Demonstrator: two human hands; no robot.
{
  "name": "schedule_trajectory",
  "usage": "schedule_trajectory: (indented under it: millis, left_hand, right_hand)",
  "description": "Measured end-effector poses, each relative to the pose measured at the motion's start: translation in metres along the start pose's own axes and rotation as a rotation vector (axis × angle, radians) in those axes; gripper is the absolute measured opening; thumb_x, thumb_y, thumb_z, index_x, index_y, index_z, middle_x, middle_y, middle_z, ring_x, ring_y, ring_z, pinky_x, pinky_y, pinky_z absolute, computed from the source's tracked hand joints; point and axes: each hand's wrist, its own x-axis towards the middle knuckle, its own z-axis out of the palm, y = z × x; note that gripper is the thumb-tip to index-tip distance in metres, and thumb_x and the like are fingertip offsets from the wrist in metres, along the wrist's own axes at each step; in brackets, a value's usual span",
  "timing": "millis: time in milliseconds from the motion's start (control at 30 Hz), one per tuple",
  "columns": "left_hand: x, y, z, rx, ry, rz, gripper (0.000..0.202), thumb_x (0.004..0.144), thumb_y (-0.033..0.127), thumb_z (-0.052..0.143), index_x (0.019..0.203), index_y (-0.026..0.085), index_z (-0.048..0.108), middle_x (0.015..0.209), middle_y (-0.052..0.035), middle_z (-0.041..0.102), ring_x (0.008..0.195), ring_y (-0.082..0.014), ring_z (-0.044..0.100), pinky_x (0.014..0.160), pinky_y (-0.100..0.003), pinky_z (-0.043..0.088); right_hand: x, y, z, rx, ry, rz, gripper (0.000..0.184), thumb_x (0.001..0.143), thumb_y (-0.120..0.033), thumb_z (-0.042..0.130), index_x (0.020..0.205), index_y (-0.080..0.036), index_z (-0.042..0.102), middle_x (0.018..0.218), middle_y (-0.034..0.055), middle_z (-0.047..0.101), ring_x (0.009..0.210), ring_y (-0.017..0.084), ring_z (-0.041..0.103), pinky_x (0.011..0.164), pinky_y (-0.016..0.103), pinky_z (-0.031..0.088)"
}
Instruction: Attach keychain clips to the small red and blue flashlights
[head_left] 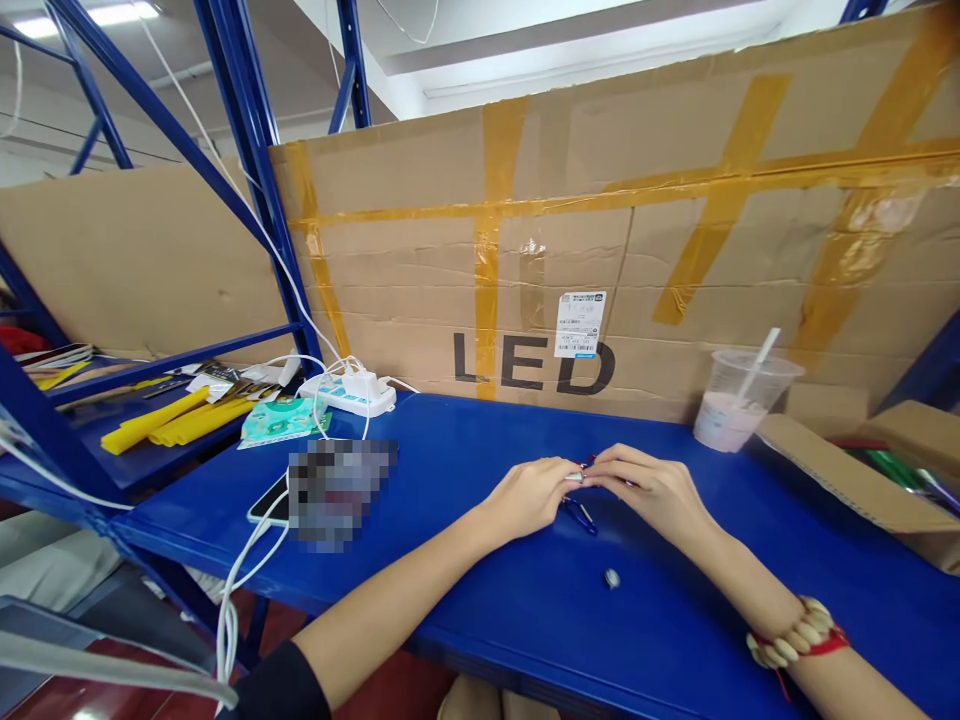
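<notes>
My left hand point(534, 494) is closed, its fingertips pinching a small white piece point(574, 477) above the blue tabletop. Facing it, my right hand point(660, 490) is also closed, and its fingertips meet the left ones at that piece. A bit of dark red shows between the fingers; what it belongs to is mostly covered. Just under the hands lies a small shiny blue object point(581, 516), its upper end partly hidden by the left hand. Nearer to me on the table rests a small round silvery piece point(612, 578).
On the left lie a phone point(268, 502) with white cables, a green packet point(279, 424) and a white power strip point(352, 392). A plastic cup point(739, 405) with a straw and an open cardboard box point(855, 470) stand right. Taped cardboard point(420, 290) walls the back.
</notes>
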Motion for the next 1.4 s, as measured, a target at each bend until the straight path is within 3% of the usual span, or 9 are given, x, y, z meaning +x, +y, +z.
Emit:
schedule_trajectory:
  millis: [200, 367, 433, 533, 633, 900, 1033, 1233, 1400]
  left_hand:
    - [0.002, -0.016, 0.002, -0.016, 0.037, -0.246, 0.018, 0.093, 0.022, 0.031, 0.096, 0.017, 0.049, 0.095, -0.0017, 0.059, 0.087, -0.0133, 0.057, 0.077, -0.023, 0.043]
    - [0.001, -0.015, -0.003, -0.001, 0.041, -0.289, 0.016, 0.093, 0.024, 0.03, 0.098, 0.019, 0.044, 0.094, -0.0016, 0.059, 0.085, -0.0144, 0.057, 0.075, -0.025, 0.042]
    - [0.001, -0.012, -0.005, 0.013, 0.035, -0.288, 0.016, 0.093, 0.025, 0.029, 0.099, 0.02, 0.043, 0.093, -0.0017, 0.058, 0.085, -0.0147, 0.057, 0.075, -0.025, 0.042]
    - [0.001, -0.01, -0.006, 0.036, 0.033, -0.288, 0.015, 0.093, 0.027, 0.031, 0.099, 0.02, 0.042, 0.09, -0.0013, 0.058, 0.083, -0.0148, 0.057, 0.074, -0.025, 0.042]
    - [0.001, -0.012, -0.007, 0.055, 0.035, -0.275, 0.015, 0.093, 0.028, 0.033, 0.1, 0.019, 0.043, 0.088, -0.0012, 0.058, 0.081, -0.0146, 0.057, 0.074, -0.025, 0.042]
    - [0.002, -0.018, -0.007, 0.153, 0.022, -0.228, 0.016, 0.093, 0.027, 0.033, 0.099, 0.019, 0.046, 0.088, -0.0004, 0.059, 0.081, -0.0136, 0.056, 0.075, -0.024, 0.041]
    - [0.002, -0.017, -0.008, 0.167, 0.011, -0.224, 0.017, 0.093, 0.026, 0.033, 0.1, 0.019, 0.046, 0.09, -0.0006, 0.06, 0.083, -0.0137, 0.055, 0.077, -0.024, 0.041]
    - [0.001, -0.016, -0.012, 0.165, 0.019, -0.229, 0.016, 0.093, 0.026, 0.034, 0.1, 0.019, 0.047, 0.093, -0.0002, 0.06, 0.083, -0.0141, 0.056, 0.077, -0.025, 0.041]
    - [-0.001, -0.013, -0.013, 0.16, 0.02, -0.218, 0.019, 0.093, 0.028, 0.033, 0.098, 0.019, 0.048, 0.091, -0.0006, 0.06, 0.084, -0.0145, 0.056, 0.077, -0.026, 0.042]
  right_hand:
    - [0.002, 0.0, 0.007, -0.022, -0.188, 0.187, 0.028, 0.087, -0.041, 0.046, 0.094, -0.025, 0.068, 0.09, -0.0001, 0.062, 0.072, 0.007, 0.057, 0.057, 0.016, 0.036]
    - [0.005, -0.009, -0.003, 0.177, -0.275, 0.369, 0.031, 0.082, -0.046, 0.051, 0.09, -0.021, 0.068, 0.084, 0.0019, 0.062, 0.06, 0.006, 0.053, 0.055, 0.016, 0.036]
    - [0.007, -0.015, -0.012, 0.414, -0.468, 0.465, 0.04, 0.076, -0.051, 0.056, 0.092, -0.015, 0.066, 0.077, 0.0038, 0.062, 0.05, 0.005, 0.051, 0.049, 0.016, 0.038]
    - [0.008, -0.027, -0.028, 0.733, -0.939, 0.517, 0.052, 0.063, -0.05, 0.068, 0.097, -0.012, 0.063, 0.08, 0.0058, 0.062, 0.049, 0.007, 0.052, 0.041, 0.015, 0.037]
    - [0.006, -0.037, -0.039, 0.808, -1.104, 0.459, 0.054, 0.054, -0.042, 0.074, 0.097, -0.012, 0.062, 0.072, 0.0035, 0.06, 0.053, 0.007, 0.052, 0.043, 0.012, 0.038]
    - [0.005, -0.048, -0.036, 0.822, -1.144, 0.262, 0.042, 0.057, -0.042, 0.072, 0.087, -0.013, 0.067, 0.085, 0.0049, 0.06, 0.061, 0.005, 0.054, 0.052, 0.011, 0.041]
    - [0.003, -0.042, -0.031, 0.801, -1.092, 0.335, 0.039, 0.062, -0.043, 0.069, 0.085, -0.012, 0.069, 0.085, 0.0072, 0.06, 0.06, 0.006, 0.054, 0.048, 0.012, 0.042]
    - [0.001, -0.022, -0.011, 0.634, -0.801, 0.541, 0.036, 0.066, -0.041, 0.065, 0.082, -0.009, 0.067, 0.071, 0.008, 0.06, 0.058, 0.01, 0.055, 0.042, 0.014, 0.044]
    - [0.0, -0.006, -0.003, 0.509, -0.637, 0.534, 0.032, 0.066, -0.038, 0.063, 0.079, -0.009, 0.066, 0.073, 0.0081, 0.06, 0.057, 0.011, 0.054, 0.042, 0.017, 0.045]
